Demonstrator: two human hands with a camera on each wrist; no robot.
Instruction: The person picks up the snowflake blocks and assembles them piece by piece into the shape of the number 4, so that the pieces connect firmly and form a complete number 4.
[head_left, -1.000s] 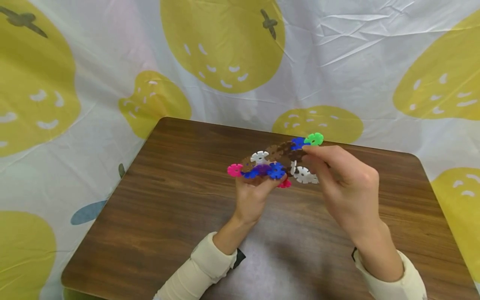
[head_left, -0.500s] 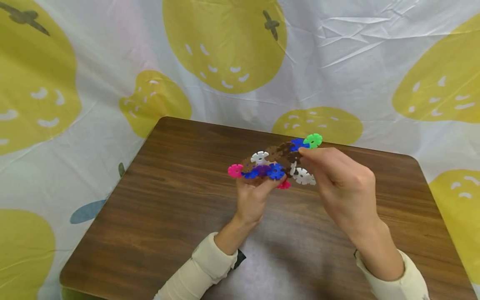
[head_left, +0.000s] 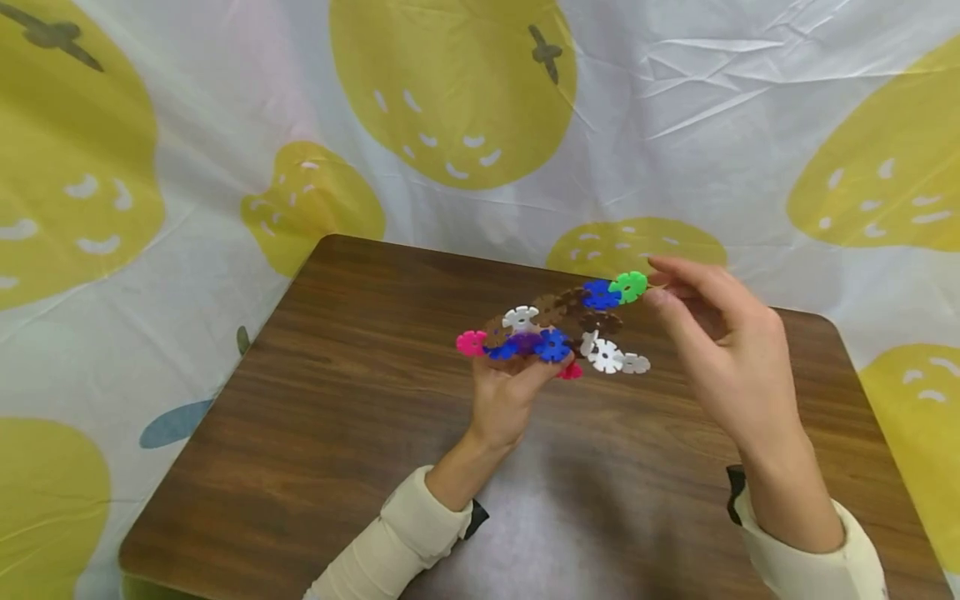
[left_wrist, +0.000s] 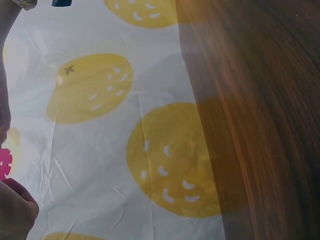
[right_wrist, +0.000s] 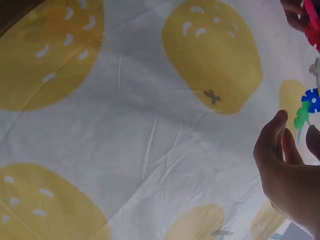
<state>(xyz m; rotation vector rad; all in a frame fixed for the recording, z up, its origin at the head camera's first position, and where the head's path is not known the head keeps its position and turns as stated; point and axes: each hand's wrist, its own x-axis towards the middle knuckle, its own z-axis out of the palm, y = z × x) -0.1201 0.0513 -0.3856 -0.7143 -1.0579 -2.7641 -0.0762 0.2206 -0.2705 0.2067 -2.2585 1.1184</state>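
Note:
A build of interlocking plastic snowflake discs (head_left: 553, 343) is held above the table by my left hand (head_left: 501, 404), its thumb against a blue disc and its other fingers hidden beneath. Pink, brown, white and blue discs are joined in it. One arm ends in a green disc (head_left: 628, 287) at the upper right, and white discs (head_left: 607, 356) stick out below that arm. My right hand (head_left: 738, 358) is just right of the green disc, thumb and index finger parted. In the right wrist view, the fingers of that hand (right_wrist: 290, 170) curve loosely near the green disc (right_wrist: 301, 115).
Below both hands is a brown wood-grain table (head_left: 337, 400) with rounded corners. A white curtain (head_left: 720, 150) with yellow fruit prints hangs behind it and along the sides.
My right hand has let go of the dark brown discs beside the blue one and shifted right, its fingers parting by the green disc. The left hand keeps its hold almost unmoved.

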